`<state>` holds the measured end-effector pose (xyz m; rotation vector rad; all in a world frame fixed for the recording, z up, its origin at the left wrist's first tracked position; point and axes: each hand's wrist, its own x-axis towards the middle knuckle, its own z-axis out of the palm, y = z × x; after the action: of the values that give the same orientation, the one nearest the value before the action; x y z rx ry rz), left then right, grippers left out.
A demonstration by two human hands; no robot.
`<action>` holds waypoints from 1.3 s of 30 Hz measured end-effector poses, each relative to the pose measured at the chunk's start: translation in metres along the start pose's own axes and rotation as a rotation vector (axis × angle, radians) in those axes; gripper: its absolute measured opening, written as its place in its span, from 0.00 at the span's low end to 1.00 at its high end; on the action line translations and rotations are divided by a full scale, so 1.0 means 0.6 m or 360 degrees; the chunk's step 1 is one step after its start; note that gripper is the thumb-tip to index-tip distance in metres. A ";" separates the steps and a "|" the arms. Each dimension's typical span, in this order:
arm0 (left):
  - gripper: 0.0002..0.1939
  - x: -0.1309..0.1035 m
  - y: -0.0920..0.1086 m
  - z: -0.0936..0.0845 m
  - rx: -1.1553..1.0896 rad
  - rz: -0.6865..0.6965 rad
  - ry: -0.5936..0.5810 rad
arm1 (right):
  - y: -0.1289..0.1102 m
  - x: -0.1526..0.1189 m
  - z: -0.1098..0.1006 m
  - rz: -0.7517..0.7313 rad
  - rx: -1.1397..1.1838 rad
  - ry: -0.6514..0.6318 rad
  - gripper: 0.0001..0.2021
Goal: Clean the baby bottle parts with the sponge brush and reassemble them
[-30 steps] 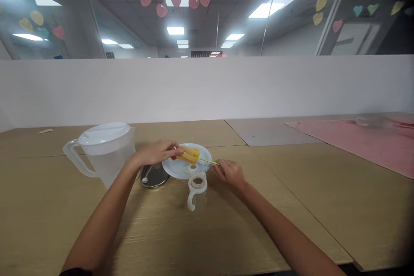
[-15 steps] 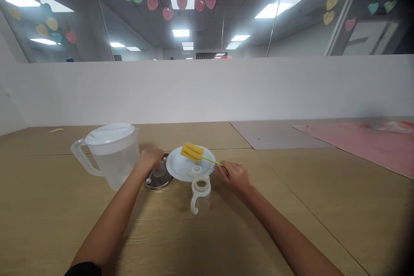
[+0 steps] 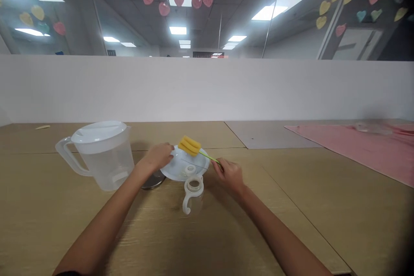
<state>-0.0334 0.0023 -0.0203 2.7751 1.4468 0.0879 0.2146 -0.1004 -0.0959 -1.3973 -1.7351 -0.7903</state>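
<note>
Right hand [image 3: 230, 175] holds yellow sponge [image 3: 189, 145] over plate [image 3: 174, 168] behind open bottle [image 3: 194, 186].

Here's the wooden tabletop [image 3: 278, 233], seams running across it; a lidded pitcher [image 3: 108, 161] stands left; a white plate [image 3: 176, 167] sits centre; a pink cloth [image 3: 359, 144] lies spread right.

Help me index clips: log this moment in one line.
right hand: holds yellow sponge brush by green handle | left hand: at left rim of plate | lidded jug: left of plate | clear container: in front of plate
</note>
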 end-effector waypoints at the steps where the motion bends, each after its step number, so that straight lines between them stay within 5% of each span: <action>1: 0.19 0.001 0.013 0.007 -0.0069 0.0111 -0.0044 | 0.000 0.000 -0.001 0.0021 0.0003 0.0001 0.21; 5: 0.19 0.007 0.042 0.042 -0.0367 0.0493 -0.0238 | 0.000 0.002 -0.003 0.0044 -0.0010 -0.0029 0.21; 9: 0.16 0.015 0.032 0.053 -0.0375 0.0464 -0.0207 | 0.002 0.001 0.000 0.0029 -0.0019 -0.0025 0.21; 13: 0.16 0.016 0.015 0.031 -0.0395 0.0429 -0.0127 | 0.003 0.001 0.001 0.0036 0.0025 -0.0009 0.20; 19: 0.22 -0.005 -0.001 -0.022 -0.0916 0.0393 0.0201 | -0.001 0.012 -0.013 0.0422 0.0236 0.0006 0.23; 26: 0.24 -0.035 0.017 -0.061 -0.1283 0.0487 0.0406 | -0.004 0.011 -0.006 0.0314 0.0182 -0.0116 0.24; 34: 0.19 -0.036 0.020 -0.060 -0.1010 0.0439 0.0592 | 0.003 0.002 -0.002 -0.0055 0.0029 0.0065 0.19; 39: 0.17 -0.035 0.002 -0.063 -0.0658 0.0301 0.0402 | 0.007 0.003 -0.006 -0.0200 0.0025 0.0180 0.15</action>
<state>-0.0464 -0.0162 0.0165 2.6071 1.0441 0.6777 0.2189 -0.1019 -0.0927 -1.2184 -1.7502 -0.9045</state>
